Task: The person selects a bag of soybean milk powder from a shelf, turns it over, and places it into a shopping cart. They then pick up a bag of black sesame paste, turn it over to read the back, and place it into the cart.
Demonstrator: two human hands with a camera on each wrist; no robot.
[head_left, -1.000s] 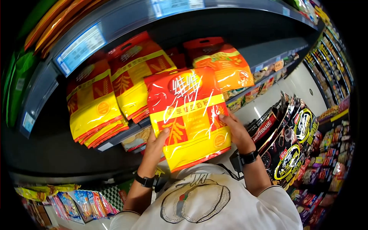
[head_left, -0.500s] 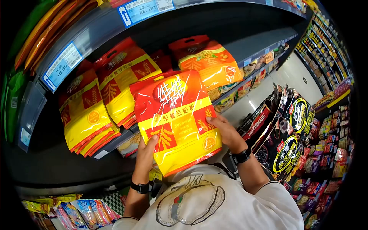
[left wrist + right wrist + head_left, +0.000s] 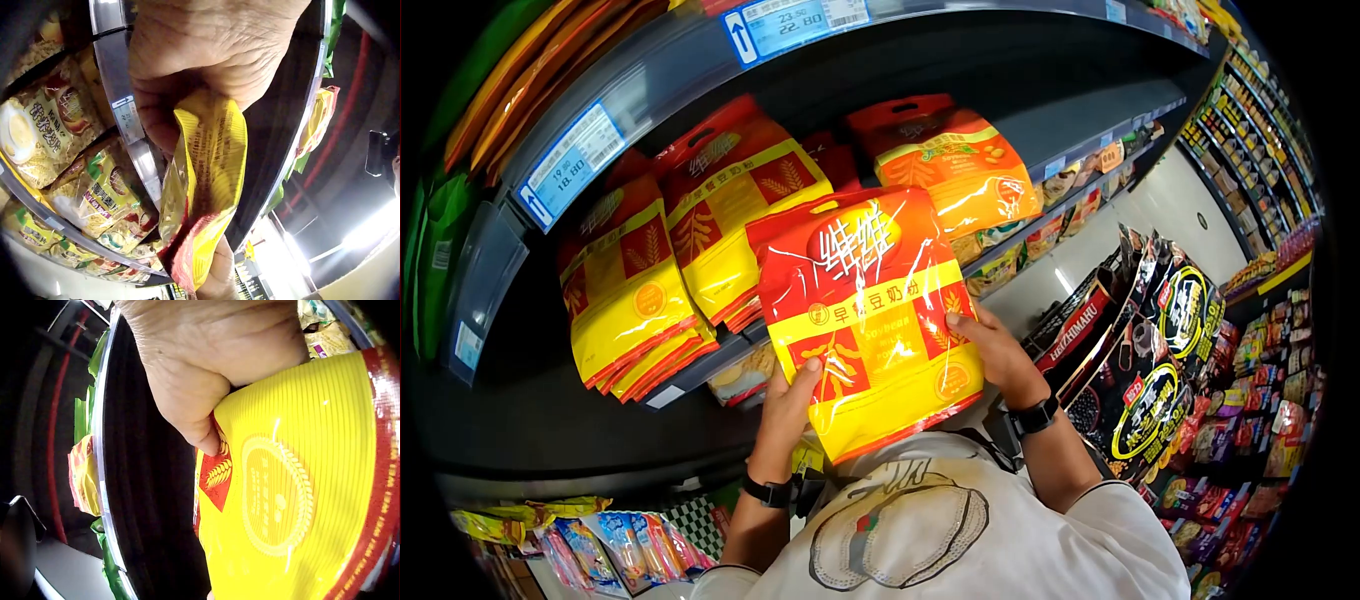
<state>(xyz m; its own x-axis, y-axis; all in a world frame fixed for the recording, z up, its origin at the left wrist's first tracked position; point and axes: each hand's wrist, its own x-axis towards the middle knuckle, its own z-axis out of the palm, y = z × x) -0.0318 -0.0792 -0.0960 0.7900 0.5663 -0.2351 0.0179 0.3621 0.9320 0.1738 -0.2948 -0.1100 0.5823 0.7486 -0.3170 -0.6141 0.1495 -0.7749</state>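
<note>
A red and yellow bag of soybean milk powder (image 3: 870,330) is held up in front of the chest, its printed front facing the head camera. My left hand (image 3: 788,405) grips its left edge, thumb on the front and the other fingers hidden behind. On the opposite edge my right hand (image 3: 1000,358) pinches the bag the same way, thumb over the wheat picture. In the left wrist view the narrow side of the bag (image 3: 209,162) shows below that hand. The right wrist view has the thumb pressing the yellow front (image 3: 278,487).
Behind it, similar red and yellow bags (image 3: 745,215) lie stacked on a dark shelf, beside an orange bag (image 3: 960,170). Price tags (image 3: 572,165) line the shelf edge above. Black bags (image 3: 1140,400) stand at the right, and several oat bags (image 3: 50,125) fill a lower shelf.
The view shifted over the second, so shelf and bag sit slightly further left and the price tags read more sharply. Both hands keep their hold on the bag, which stays in front of the chest.
</note>
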